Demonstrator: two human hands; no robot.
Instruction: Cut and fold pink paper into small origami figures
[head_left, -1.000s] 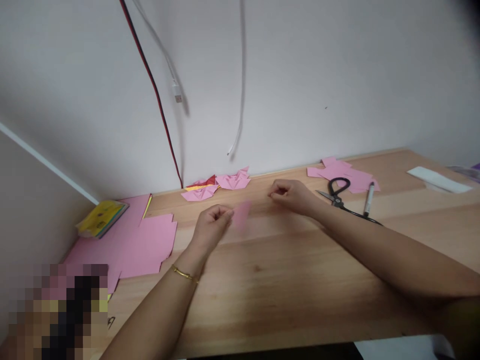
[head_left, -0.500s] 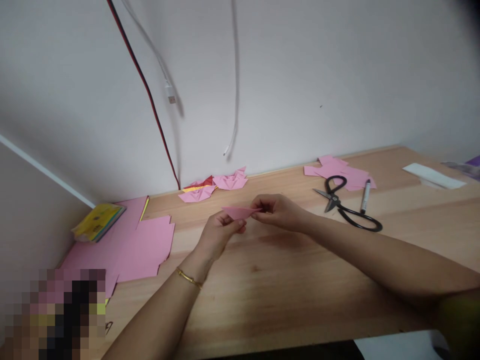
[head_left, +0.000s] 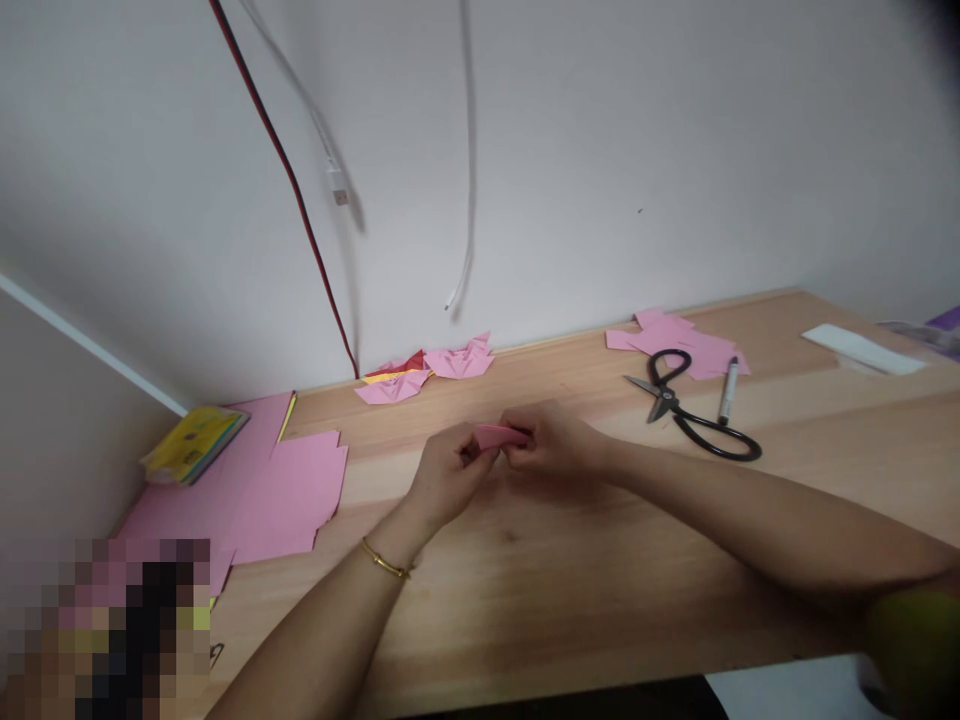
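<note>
A small folded piece of pink paper [head_left: 498, 436] is held between both hands just above the middle of the table. My left hand [head_left: 450, 470] pinches its left side, with a gold bangle on the wrist. At the other end, my right hand [head_left: 551, 440] grips the paper with thumb and curled fingers. Much of the paper is hidden by the fingers. Beyond the hands, near the wall, lie folded pink paper shapes [head_left: 459, 360], one with red and yellow parts.
Open black-handled scissors [head_left: 667, 400] and a marker pen [head_left: 728, 392] lie to the right by pink paper scraps [head_left: 694, 348]. Pink sheets [head_left: 289, 495] and a yellow packet [head_left: 196, 445] are at the left. A white strip [head_left: 862, 348] rests far right. Cables hang along the wall.
The pink paper has gone from a wide pointed shape to a narrower, curved one between the fingers. Both hands have closed in around it, the left moving slightly right.
</note>
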